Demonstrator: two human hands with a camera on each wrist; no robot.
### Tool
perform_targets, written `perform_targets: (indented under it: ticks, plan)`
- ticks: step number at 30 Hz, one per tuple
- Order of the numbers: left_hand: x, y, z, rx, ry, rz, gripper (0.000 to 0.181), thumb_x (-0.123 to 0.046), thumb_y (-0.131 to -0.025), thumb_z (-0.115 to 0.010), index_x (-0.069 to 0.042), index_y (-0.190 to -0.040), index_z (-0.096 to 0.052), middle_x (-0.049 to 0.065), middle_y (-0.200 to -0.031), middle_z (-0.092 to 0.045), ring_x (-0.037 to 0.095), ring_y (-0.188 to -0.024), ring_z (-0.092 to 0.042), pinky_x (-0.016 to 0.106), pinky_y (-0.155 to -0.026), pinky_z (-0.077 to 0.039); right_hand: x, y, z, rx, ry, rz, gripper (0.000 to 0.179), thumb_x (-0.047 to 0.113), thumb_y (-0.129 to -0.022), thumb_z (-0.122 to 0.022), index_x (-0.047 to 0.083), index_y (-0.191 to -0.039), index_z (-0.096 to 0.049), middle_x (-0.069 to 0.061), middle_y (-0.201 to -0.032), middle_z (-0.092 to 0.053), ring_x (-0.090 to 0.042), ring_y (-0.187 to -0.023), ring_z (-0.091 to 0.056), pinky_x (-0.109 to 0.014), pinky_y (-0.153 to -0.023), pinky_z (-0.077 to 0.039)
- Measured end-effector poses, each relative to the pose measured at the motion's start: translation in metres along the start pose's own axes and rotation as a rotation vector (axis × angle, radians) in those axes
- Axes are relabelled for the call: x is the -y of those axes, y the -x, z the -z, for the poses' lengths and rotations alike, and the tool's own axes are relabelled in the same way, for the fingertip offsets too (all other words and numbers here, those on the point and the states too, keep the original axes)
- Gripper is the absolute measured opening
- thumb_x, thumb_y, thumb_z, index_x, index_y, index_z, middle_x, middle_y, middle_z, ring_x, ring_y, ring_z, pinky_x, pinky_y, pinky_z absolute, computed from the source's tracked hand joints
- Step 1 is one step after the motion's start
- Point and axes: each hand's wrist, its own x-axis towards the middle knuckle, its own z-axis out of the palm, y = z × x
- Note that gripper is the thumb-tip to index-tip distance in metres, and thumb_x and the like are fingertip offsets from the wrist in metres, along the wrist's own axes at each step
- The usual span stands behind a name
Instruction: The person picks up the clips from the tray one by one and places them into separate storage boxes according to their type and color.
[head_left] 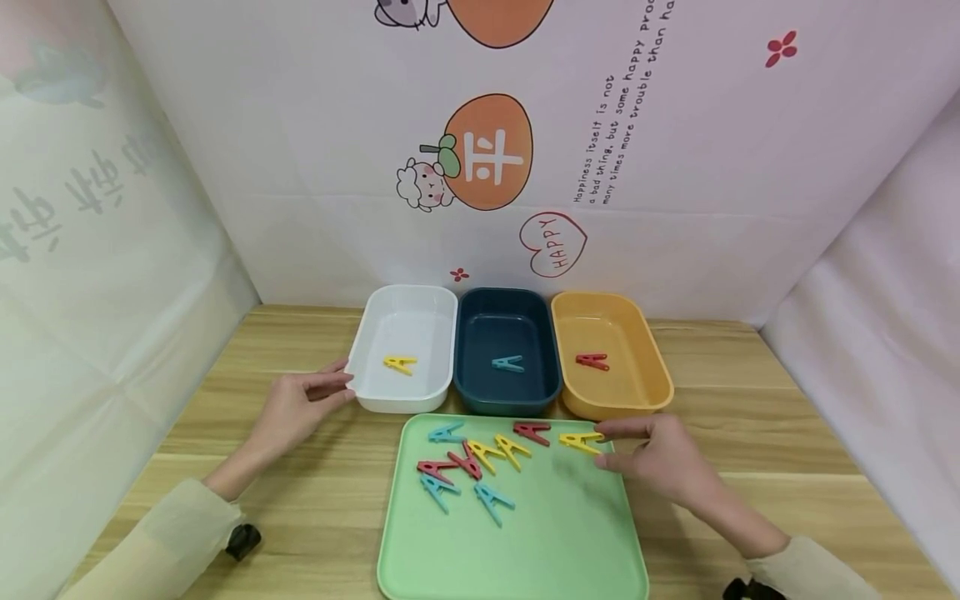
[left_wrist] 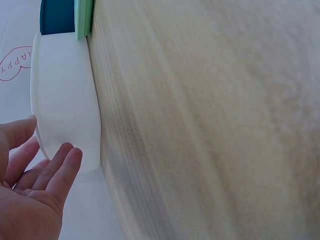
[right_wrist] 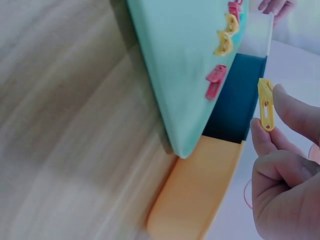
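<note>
My right hand [head_left: 660, 458] pinches a yellow clothespin [head_left: 580, 442] between thumb and fingers, above the far right corner of the green tray [head_left: 555, 550]. In the right wrist view the same yellow clothespin [right_wrist: 266, 105] shows side-on at the fingertips. My left hand [head_left: 300, 408] has its fingers extended, fingertips at the near left rim and outer wall of the white bin [left_wrist: 65, 90]. Several red, blue and yellow clothespins lie on the tray, among them a red one [head_left: 532, 432] just left of the held one and a blue one [head_left: 493, 503] nearest the middle.
Behind the tray, three bins stand side by side. The white one contains a yellow clothespin [head_left: 400, 364], the dark blue bin [head_left: 510, 400] a blue clothespin [head_left: 507, 363], the orange bin [head_left: 630, 333] a red clothespin [head_left: 592, 361]. A printed cloth [head_left: 315, 167] hangs close behind them.
</note>
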Motion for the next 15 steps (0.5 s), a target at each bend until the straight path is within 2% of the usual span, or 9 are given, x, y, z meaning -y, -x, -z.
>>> perform_targets:
  ticks: [3, 6, 7, 8, 9, 12, 15]
  plan:
    - [0.000, 0.000, 0.000, 0.000, -0.007, 0.009, 0.029, -0.011, -0.096, -0.080, 0.006, -0.120, -0.076, 0.019, -0.142, -0.063, 0.034, -0.114, -0.071, 0.015, -0.083, -0.057, 0.004, -0.001, 0.004, -0.006, -0.005, 0.004, 0.042, 0.016, -0.082, -0.093, 0.001, -0.118, -0.080, -0.013, -0.111, -0.078, -0.010, -0.059, -0.051, -0.024, -0.050, -0.046]
    - [0.000, 0.000, 0.000, 0.000, -0.002, 0.010, 0.029, -0.011, -0.096, -0.081, 0.006, -0.119, -0.076, 0.020, -0.142, -0.063, 0.035, -0.114, -0.071, 0.016, -0.083, -0.057, 0.008, -0.003, 0.008, -0.001, 0.003, 0.016, 0.044, 0.017, -0.083, -0.093, 0.000, -0.120, -0.078, -0.013, -0.113, -0.078, -0.023, -0.091, -0.072, -0.024, -0.068, -0.057]
    - [0.000, 0.000, 0.000, 0.000, -0.001, 0.010, 0.029, -0.011, -0.096, -0.081, 0.006, -0.119, -0.076, 0.020, -0.142, -0.063, 0.035, -0.114, -0.071, 0.016, -0.083, -0.057, 0.009, -0.003, 0.009, 0.001, -0.003, 0.020, 0.044, 0.016, -0.083, -0.092, -0.001, -0.121, -0.078, -0.014, -0.114, -0.078, -0.029, -0.104, -0.072, -0.024, -0.073, -0.059]
    - [0.000, 0.000, 0.000, 0.000, 0.000, 0.009, 0.029, -0.011, -0.096, -0.081, 0.007, -0.119, -0.076, 0.020, -0.142, -0.063, 0.035, -0.114, -0.071, 0.016, -0.083, -0.057, 0.010, -0.004, 0.010, 0.005, -0.015, 0.020, 0.045, 0.015, -0.084, -0.092, -0.003, -0.122, -0.077, -0.015, -0.115, -0.077, -0.031, -0.104, -0.073, -0.024, -0.075, -0.060]
    - [0.000, 0.000, 0.000, 0.001, 0.000, 0.008, 0.029, -0.011, -0.096, -0.081, 0.007, -0.119, -0.076, 0.020, -0.142, -0.063, 0.035, -0.114, -0.071, 0.016, -0.083, -0.057, 0.011, -0.005, 0.012, 0.011, -0.029, 0.021, 0.045, 0.015, -0.085, -0.091, -0.004, -0.123, -0.076, -0.016, -0.116, -0.077, -0.033, -0.112, -0.071, -0.025, -0.079, -0.061]
    - [0.000, 0.000, 0.000, 0.001, -0.001, 0.006, 0.029, -0.010, -0.096, -0.081, 0.007, -0.119, -0.076, 0.020, -0.141, -0.063, 0.035, -0.114, -0.071, 0.016, -0.083, -0.057, 0.015, -0.006, 0.015, 0.032, -0.098, -0.002, 0.048, 0.013, -0.086, -0.090, -0.006, -0.126, -0.073, -0.019, -0.119, -0.076, -0.037, -0.114, -0.071, -0.028, -0.082, -0.062]
    - [0.000, 0.000, 0.000, 0.001, 0.002, 0.006, 0.029, -0.009, -0.096, -0.081, 0.008, -0.119, -0.076, 0.020, -0.141, -0.063, 0.035, -0.114, -0.071, 0.016, -0.083, -0.058, 0.019, -0.009, 0.018, 0.034, -0.109, -0.019, 0.047, 0.015, -0.086, -0.091, -0.004, -0.126, -0.074, -0.018, -0.118, -0.076, -0.034, -0.112, -0.072, -0.027, -0.084, -0.062]
